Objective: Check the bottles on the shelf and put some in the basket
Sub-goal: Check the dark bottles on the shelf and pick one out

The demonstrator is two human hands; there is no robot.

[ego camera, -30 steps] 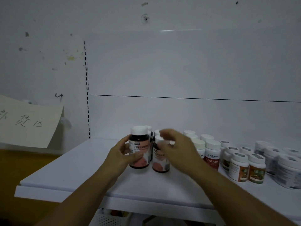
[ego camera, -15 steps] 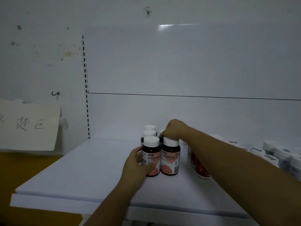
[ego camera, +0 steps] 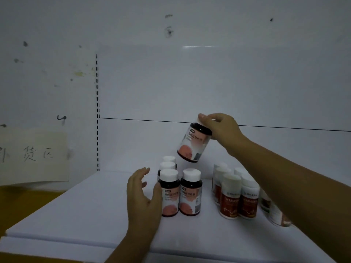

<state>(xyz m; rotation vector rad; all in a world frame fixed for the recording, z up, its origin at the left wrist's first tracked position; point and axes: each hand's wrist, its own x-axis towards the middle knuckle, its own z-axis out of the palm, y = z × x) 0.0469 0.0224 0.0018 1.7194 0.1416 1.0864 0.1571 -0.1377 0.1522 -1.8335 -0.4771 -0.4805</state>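
Observation:
My right hand (ego camera: 221, 128) grips a dark bottle with a pink label (ego camera: 193, 144) by its cap and holds it tilted in the air above the shelf (ego camera: 76, 211). Below it stand more of the same dark bottles with white caps (ego camera: 190, 192) in short rows. My left hand (ego camera: 142, 194) is open, its thumb against the front left bottle (ego camera: 169, 193). No basket is in view.
Red-labelled white bottles (ego camera: 230, 196) stand in rows to the right, partly behind my right forearm. More bottles (ego camera: 273, 211) lie beyond them, mostly hidden. A paper sign (ego camera: 34, 156) hangs on the wall at left. The shelf's front edge runs along the bottom.
My right hand has lifted one dark bottle by its cap off the shelf and tilted it. My left hand has loosened from the front left bottle and opened.

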